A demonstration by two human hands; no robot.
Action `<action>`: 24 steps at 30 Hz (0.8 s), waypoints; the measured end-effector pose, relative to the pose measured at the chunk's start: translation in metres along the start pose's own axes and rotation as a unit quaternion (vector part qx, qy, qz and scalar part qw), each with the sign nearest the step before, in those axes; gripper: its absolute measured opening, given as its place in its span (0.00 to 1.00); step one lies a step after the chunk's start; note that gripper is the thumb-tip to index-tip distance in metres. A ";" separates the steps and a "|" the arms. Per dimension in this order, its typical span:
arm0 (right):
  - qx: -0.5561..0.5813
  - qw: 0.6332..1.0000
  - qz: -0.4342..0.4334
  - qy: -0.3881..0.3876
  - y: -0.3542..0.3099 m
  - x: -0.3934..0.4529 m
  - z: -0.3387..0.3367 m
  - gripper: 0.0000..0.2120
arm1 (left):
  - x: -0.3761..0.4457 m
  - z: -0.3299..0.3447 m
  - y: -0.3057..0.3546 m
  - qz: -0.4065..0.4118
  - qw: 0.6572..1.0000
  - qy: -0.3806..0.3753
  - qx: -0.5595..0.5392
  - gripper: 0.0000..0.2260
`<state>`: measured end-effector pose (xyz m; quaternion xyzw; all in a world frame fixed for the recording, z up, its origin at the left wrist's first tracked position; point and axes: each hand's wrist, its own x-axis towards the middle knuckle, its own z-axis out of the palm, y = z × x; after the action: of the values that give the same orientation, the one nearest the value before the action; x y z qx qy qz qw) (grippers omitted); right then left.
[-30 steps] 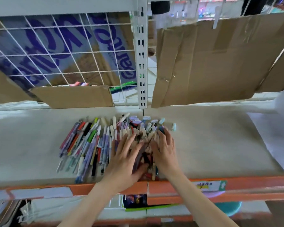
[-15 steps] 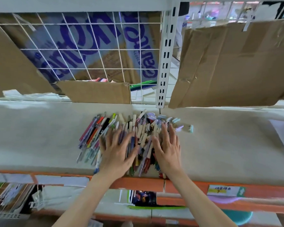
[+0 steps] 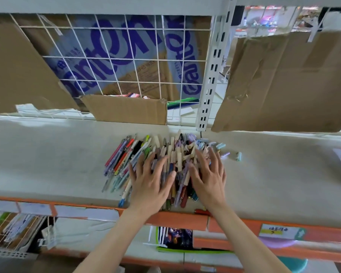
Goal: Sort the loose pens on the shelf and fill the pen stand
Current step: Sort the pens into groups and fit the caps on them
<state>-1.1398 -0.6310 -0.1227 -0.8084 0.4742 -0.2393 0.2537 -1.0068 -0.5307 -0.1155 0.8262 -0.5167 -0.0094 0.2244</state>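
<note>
The loose pens [image 3: 146, 164] lie in a heap on the grey shelf [image 3: 57, 164], directly beneath both hands and fanning out beyond the fingertips toward the back. The left hand [image 3: 149, 181] and the right hand [image 3: 209, 177] rest palm-down on the heap, side by side, fingers spread and straight, gripping nothing. A few small pastel caps [image 3: 238, 156], possibly short pens, lie apart just beyond the right hand's outer side, and the orange shelf edge [image 3: 175, 217] runs under both wrists.

Matt shelf [image 3: 47, 164], glossy plastic pens [image 3: 126, 154], creased cardboard [image 3: 287, 81].
</note>
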 end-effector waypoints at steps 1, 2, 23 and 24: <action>-0.026 1.000 -0.009 -0.011 -0.001 -0.001 0.002 0.34 | -0.001 -0.001 -0.001 -0.003 1.000 -0.011 0.010 0.34; -0.052 0.998 -0.014 -0.016 -0.001 -0.001 0.005 0.34 | -0.001 -0.001 -0.002 -0.001 0.999 -0.026 0.026 0.35; 0.028 0.996 -0.029 0.085 0.009 0.004 -0.006 0.15 | 0.008 0.000 -0.010 0.095 0.992 0.076 -0.036 0.08; 0.023 0.995 -0.030 0.096 0.010 0.004 -0.006 0.13 | 0.009 -0.001 -0.012 0.090 0.992 0.081 -0.032 0.07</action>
<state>-1.1481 -0.6402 -0.1239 -0.7894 0.4661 -0.3346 0.2183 -0.9922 -0.5341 -0.1170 0.7670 -0.5681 0.0615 0.2920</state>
